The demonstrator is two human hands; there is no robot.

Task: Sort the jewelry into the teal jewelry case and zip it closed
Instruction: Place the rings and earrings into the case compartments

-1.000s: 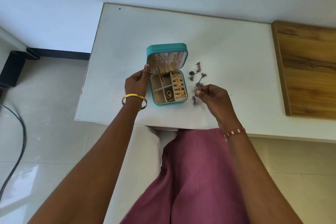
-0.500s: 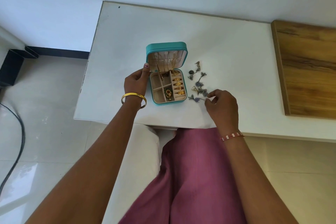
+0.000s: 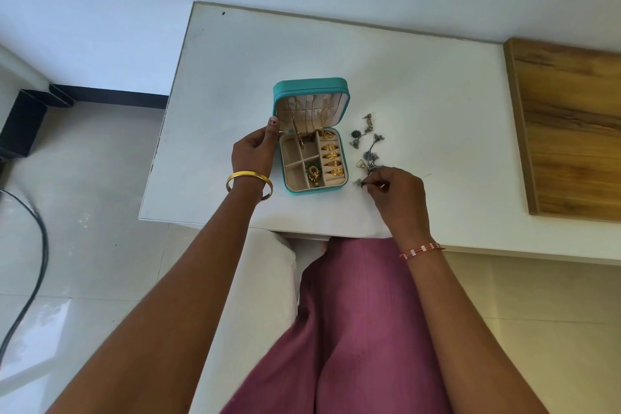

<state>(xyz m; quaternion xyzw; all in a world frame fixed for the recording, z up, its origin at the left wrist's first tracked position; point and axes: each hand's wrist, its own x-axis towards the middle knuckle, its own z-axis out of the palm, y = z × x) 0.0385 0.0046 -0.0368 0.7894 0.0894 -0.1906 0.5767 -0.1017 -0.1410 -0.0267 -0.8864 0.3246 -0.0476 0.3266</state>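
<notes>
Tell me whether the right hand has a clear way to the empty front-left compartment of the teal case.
Probably yes. The lid stands open, the compartment holds nothing, and the right hand is just beside the teal case. The left hand holds only the outer left wall.

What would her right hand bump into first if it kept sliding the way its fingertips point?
The right hand points left toward the teal jewelry case. Past the small silver piece it pinches, the case's near right corner looks like the first thing met, though depth is hard to judge.
</notes>
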